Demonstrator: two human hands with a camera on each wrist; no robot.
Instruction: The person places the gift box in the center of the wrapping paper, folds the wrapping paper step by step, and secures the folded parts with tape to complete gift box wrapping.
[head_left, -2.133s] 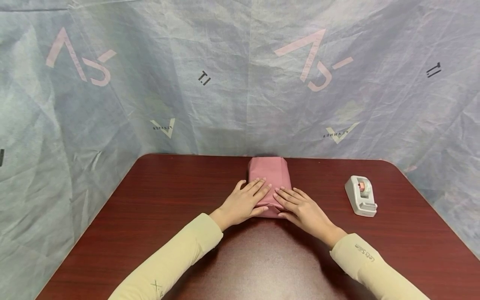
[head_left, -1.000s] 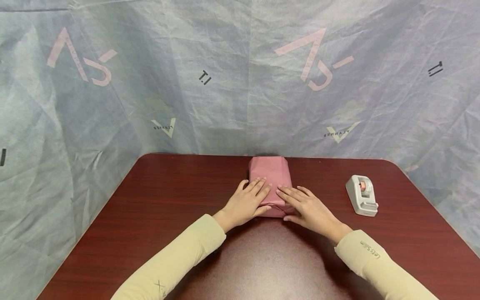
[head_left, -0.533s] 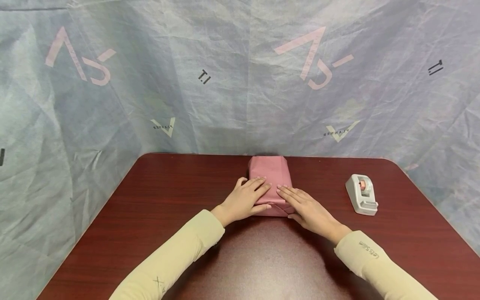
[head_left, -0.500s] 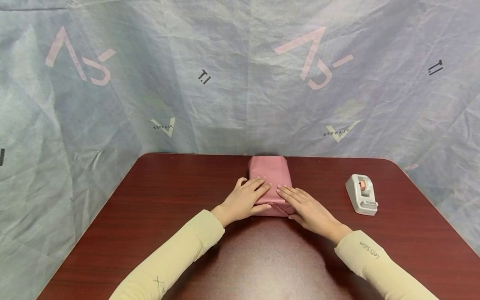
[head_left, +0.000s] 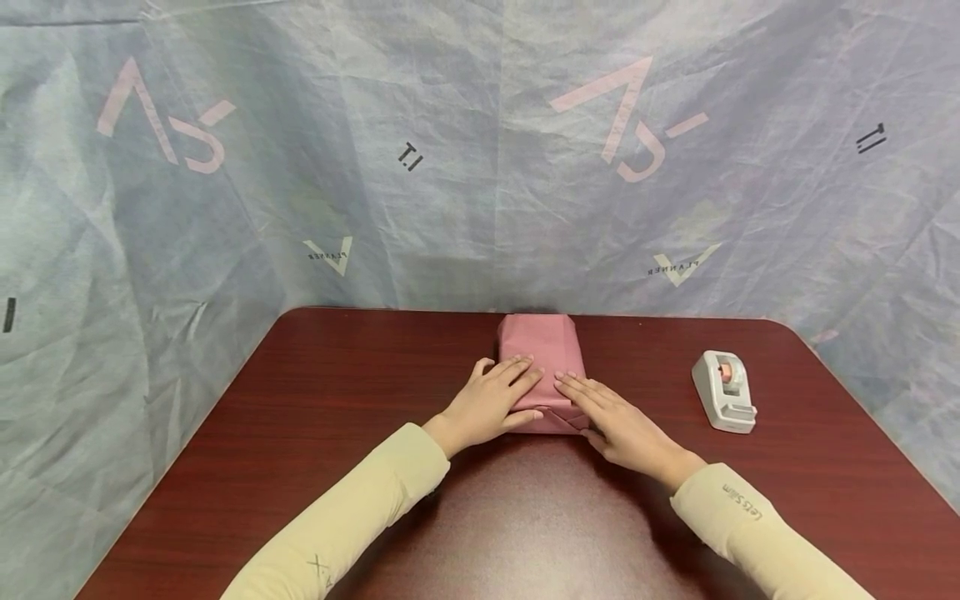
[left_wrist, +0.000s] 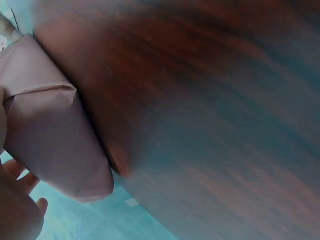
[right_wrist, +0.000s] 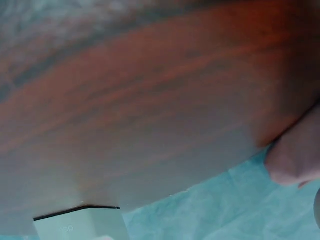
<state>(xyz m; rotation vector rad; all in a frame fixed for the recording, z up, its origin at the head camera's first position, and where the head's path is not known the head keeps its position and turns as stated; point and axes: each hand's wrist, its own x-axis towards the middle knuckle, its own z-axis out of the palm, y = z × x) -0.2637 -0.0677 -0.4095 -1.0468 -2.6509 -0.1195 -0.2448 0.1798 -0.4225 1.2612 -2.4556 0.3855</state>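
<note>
A parcel wrapped in pink paper (head_left: 543,342) lies flat near the far edge of the table. My left hand (head_left: 483,404) rests over its left side, fingers stretched across the top and thumb along the near end. The right hand (head_left: 622,425) lays straight fingers on the top near the right near corner, its thumb low beside that corner. Between the thumbs, a diagonal fold shows in the end paper. In the left wrist view the parcel (left_wrist: 60,130) shows a folded seam, with part of the left hand (left_wrist: 20,205) beside it.
A white tape dispenser (head_left: 726,392) with a roll in it stands to the right on the dark red wooden table (head_left: 360,367). Its side also shows in the right wrist view. A grey printed cloth (head_left: 450,167) hangs behind the table's far edge.
My right hand has slid slightly right, its thumb moving from the parcel's near end out to the corner. More of the diagonal fold shows now. The left hand has stayed nearly still.
</note>
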